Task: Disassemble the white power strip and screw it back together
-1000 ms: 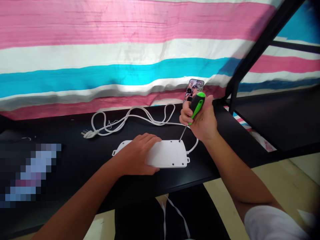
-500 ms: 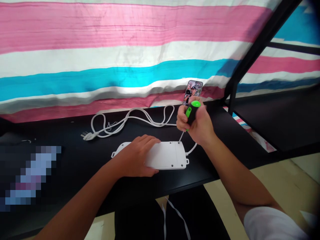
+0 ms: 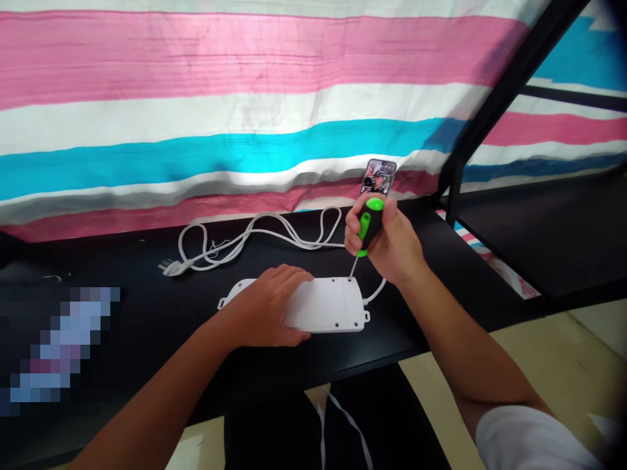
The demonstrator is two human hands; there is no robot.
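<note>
A white power strip (image 3: 321,303) lies face down on the black table, its back dotted with several screw holes. My left hand (image 3: 269,303) grips it across the middle, thumb on the near edge and fingers over the far edge. In my right hand (image 3: 392,238) is a screwdriver (image 3: 371,225) with a black and green handle. Its thin shaft slants down, and the tip sits at a hole by the far edge near the strip's right end. Whether a screw is in that hole I cannot tell.
The strip's white cord (image 3: 294,236) lies looped behind it, ending in a plug (image 3: 172,267) on the left. A phone (image 3: 379,175) leans at the back against a striped sheet (image 3: 235,150). A black frame post (image 3: 455,176) rises at the right. A pixelated patch covers the left.
The screwdriver handle has turned and tilted slightly to the left in my right hand, its tip still at the same hole. My left hand and the power strip have stayed put.
</note>
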